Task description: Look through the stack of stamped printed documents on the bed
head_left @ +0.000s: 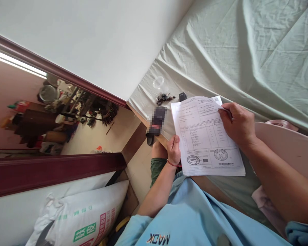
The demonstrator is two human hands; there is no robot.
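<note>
White printed paper stack point(201, 136) held before light-blue fabric shirt point(195, 213), left hand point(174, 151) with fingers pinching its left edge, right hand point(238, 122) its upper-right edge; apparently leafing, a turn calling for one sheet lifted cleanly.

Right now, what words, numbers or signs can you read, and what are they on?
"MADK", as best I can tell: on the blue shirt.
"皮", I think: in the green box on the white sack; the character beside it is unclear.
Other green and red characters on the sack: too blurred to read.
Papers: printed lines, too small to read.
Round stamp, oval stamp and barcode on the top sheet: lettering too small.
</note>
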